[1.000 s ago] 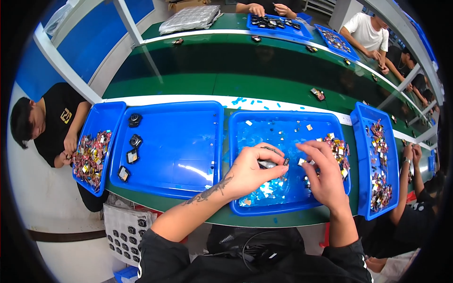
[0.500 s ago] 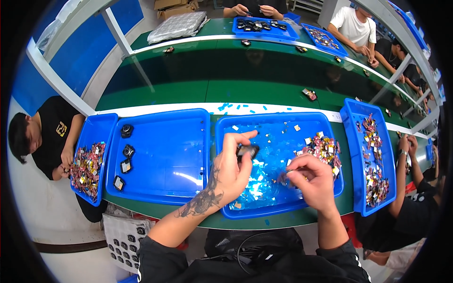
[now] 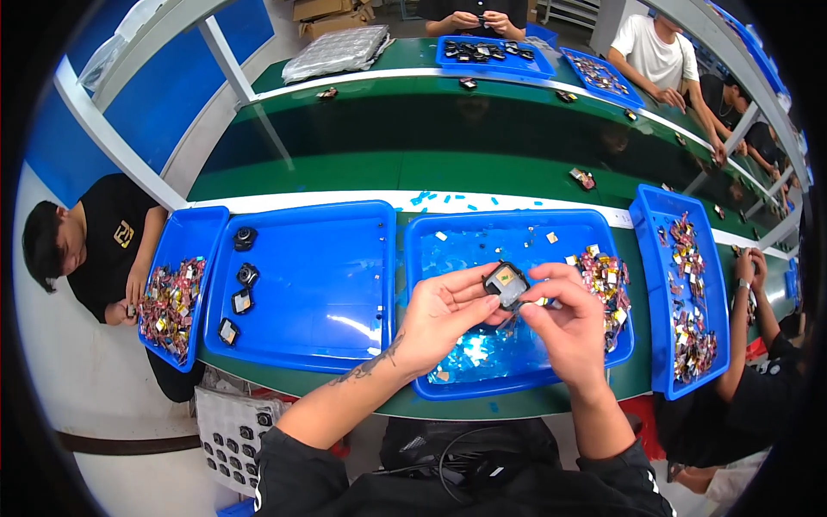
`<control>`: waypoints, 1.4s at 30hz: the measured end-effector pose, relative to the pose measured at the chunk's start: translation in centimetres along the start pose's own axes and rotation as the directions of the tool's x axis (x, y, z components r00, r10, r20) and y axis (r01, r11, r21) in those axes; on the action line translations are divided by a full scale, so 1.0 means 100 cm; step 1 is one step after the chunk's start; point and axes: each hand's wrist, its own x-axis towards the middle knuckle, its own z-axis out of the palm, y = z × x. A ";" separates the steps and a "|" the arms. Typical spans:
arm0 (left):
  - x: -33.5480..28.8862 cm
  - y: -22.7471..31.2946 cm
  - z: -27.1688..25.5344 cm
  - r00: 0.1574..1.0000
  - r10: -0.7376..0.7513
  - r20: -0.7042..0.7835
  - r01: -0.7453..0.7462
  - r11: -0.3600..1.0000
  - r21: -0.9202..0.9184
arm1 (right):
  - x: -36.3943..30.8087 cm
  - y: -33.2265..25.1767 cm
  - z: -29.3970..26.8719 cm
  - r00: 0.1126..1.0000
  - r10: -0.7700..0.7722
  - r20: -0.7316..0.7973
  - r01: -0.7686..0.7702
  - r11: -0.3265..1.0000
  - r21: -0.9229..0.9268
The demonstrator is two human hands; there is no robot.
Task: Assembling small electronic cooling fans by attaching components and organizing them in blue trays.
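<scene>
Over the middle blue tray [image 3: 482,388], my left hand [image 3: 448,317] holds a small black camera-like housing [image 3: 506,284] between thumb and fingers. Its upturned face shows a grey panel and a yellowish patch. My right hand [image 3: 568,323] is at the housing's right edge, thumb and forefinger pinched together; whatever small part lies between them is too hidden to name. Bits of blue film [image 3: 478,349] are scattered over the tray's floor. A heap of small circuit parts [image 3: 613,289], reddish, yellow and white, lies at that tray's right end, partly behind my right hand.
To the left stands a wide blue tray [image 3: 301,345] with several black housings [image 3: 244,301] along its left side. Narrower part-filled trays flank both [image 3: 172,302], [image 3: 689,293]. Beyond a white rail [image 3: 327,200] runs a green conveyor [image 3: 345,164] carrying a loose assembly [image 3: 582,178]. Several co-workers sit around.
My left hand has turned the housing face up and brought it right. My right hand has moved up and left from above the tray to the housing's edge.
</scene>
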 end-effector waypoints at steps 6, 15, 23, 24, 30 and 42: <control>0.001 0.003 -0.002 0.997 0.065 -0.036 -0.059 0.985 0.162 | -0.001 -0.019 0.001 0.991 -0.116 -0.068 0.096 0.966 -0.240; -0.003 0.004 0.001 0.997 0.063 0.048 -0.070 0.986 0.154 | 0.007 -0.028 0.020 0.988 -0.154 -0.004 0.127 0.831 -0.542; -0.004 0.000 -0.002 0.992 0.080 0.097 -0.094 0.984 0.151 | 0.009 -0.026 0.022 0.988 -0.150 -0.035 0.108 0.837 -0.537; -0.003 -0.002 -0.003 0.991 0.098 0.096 -0.113 0.980 0.162 | 0.010 -0.026 0.022 0.987 -0.157 -0.023 0.120 0.831 -0.544; -0.003 -0.003 -0.004 0.990 0.111 0.085 -0.125 0.977 0.174 | 0.011 -0.027 0.021 0.990 -0.142 -0.005 0.116 0.829 -0.547; -0.011 -0.001 0.001 0.989 0.120 0.081 -0.136 0.961 0.240 | 0.012 -0.023 0.017 0.975 -0.223 0.008 0.174 0.739 -0.650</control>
